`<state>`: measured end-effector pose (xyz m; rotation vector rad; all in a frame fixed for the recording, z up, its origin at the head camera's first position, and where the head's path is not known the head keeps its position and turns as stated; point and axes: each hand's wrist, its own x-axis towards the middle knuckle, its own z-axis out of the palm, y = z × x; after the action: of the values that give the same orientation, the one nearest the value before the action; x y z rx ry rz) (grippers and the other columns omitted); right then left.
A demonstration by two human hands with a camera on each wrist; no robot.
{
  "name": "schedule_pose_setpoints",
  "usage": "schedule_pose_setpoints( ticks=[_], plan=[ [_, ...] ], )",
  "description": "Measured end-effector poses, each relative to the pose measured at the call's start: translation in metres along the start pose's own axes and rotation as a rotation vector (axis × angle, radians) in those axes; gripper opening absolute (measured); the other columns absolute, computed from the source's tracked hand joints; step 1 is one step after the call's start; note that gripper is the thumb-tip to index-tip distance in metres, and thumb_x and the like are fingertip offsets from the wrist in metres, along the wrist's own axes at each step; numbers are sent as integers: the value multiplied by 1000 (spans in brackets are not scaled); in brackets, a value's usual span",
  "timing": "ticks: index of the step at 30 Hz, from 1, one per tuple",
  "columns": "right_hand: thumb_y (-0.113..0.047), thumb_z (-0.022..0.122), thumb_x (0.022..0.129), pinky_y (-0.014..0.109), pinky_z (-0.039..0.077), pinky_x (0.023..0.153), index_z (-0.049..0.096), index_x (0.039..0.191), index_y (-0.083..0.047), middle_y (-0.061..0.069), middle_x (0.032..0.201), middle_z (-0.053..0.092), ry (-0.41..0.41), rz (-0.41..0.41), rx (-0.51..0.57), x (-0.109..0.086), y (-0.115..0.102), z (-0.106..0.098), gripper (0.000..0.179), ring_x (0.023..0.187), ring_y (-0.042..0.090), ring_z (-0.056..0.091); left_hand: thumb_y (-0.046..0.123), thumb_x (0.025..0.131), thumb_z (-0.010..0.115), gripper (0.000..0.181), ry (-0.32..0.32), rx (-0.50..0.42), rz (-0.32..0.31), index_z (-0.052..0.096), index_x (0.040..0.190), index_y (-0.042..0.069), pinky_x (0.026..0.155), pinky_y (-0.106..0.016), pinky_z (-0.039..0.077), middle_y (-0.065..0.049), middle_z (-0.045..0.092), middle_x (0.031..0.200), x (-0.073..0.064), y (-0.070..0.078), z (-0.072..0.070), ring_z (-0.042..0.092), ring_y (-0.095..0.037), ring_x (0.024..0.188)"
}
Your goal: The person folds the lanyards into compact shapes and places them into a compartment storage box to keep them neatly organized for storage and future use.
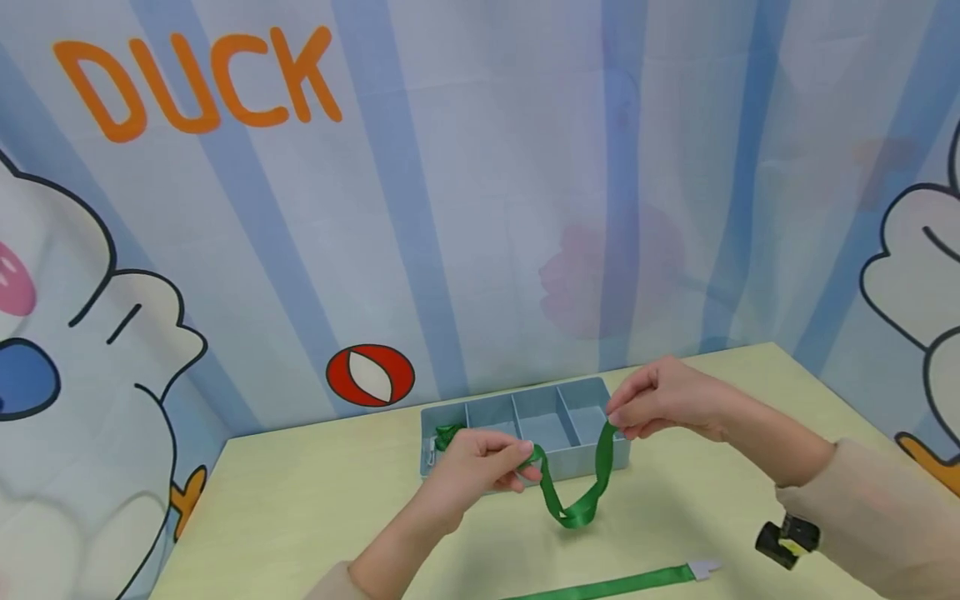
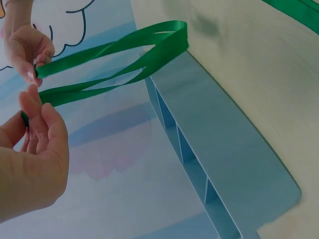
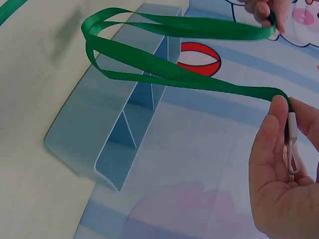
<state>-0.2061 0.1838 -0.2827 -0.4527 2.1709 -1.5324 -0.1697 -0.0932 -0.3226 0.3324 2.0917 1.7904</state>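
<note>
Along the back of a pale yellow table (image 1: 315,500), a grey-blue tray (image 1: 573,463) with four compartments stands near a striped cloth backdrop (image 1: 495,250), which bears the orange word DUCK and a red and white ball. A bunched green ribbon (image 1: 448,435) with a small clip (image 1: 432,450) lies in the tray's leftmost compartment, and the left hand covers part of the front wall there. Nearer the person, a second green strip (image 1: 615,586) lies flat, its pale clip (image 1: 702,570) pointing right. Between the hands and just in front of the tray hangs the green lanyard (image 1: 577,515), doubled into a U; its span runs left to right, roughly along the tray, and its bend points down. The left hand (image 1: 476,471) pinches one end, thumb against fingers, its forearm rising from the lower edge. The right hand (image 1: 663,400), slightly higher, comes in from the right with thumb and fingertips together on the other end, beside a white clip (image 3: 293,129) hanging against its palm. A black device (image 1: 787,540) sits by the right sleeve (image 1: 870,500).
</note>
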Motion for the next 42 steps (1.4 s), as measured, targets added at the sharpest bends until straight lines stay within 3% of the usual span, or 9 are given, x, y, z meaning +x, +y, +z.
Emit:
schedule_pose_setpoints(
  ticks=[6, 21, 30, 37, 42],
  plan=[
    [-11, 68, 83, 36, 55, 74, 65, 100, 8, 8, 84, 67, -13, -13, -37, 8, -7, 18, 26, 75, 21, 65, 18, 92, 59, 26, -37, -18, 6, 68, 103, -3, 77, -32, 54, -9, 70, 82, 4, 1, 11, 59, -9, 61],
    [-9, 71, 81, 36, 55, 69, 69, 92, 3, 7, 80, 68, -43, -34, -92, 16, -11, 44, 17, 73, 24, 66, 12, 94, 56, 25, -139, -96, 5, 66, 107, -6, 83, -38, 52, -14, 70, 90, 7, -1, 23, 64, -9, 72],
    [-7, 70, 81, 31, 50, 60, 71, 92, 3, 6, 79, 66, -108, -65, -91, 20, -12, 48, 15, 66, 18, 57, 7, 95, 53, 28, -170, -198, -50, 60, 114, -11, 85, -35, 51, -20, 67, 102, 8, -3, 26, 67, -11, 80],
    [-9, 55, 92, 32, 54, 66, 66, 103, 7, 8, 76, 66, -155, -40, -2, 20, -12, 50, 23, 68, 17, 63, 12, 98, 48, 31, -97, -262, -124, 60, 114, -12, 82, -34, 52, -12, 70, 90, 10, -5, 31, 67, -14, 80],
    [-10, 52, 95, 26, 53, 61, 62, 109, 10, 9, 75, 66, -181, -54, 55, 21, -11, 49, 26, 67, 16, 64, 26, 98, 48, 42, -78, -305, -136, 61, 112, -11, 80, -33, 53, -7, 70, 82, 10, -6, 32, 67, -12, 75]
  ],
)
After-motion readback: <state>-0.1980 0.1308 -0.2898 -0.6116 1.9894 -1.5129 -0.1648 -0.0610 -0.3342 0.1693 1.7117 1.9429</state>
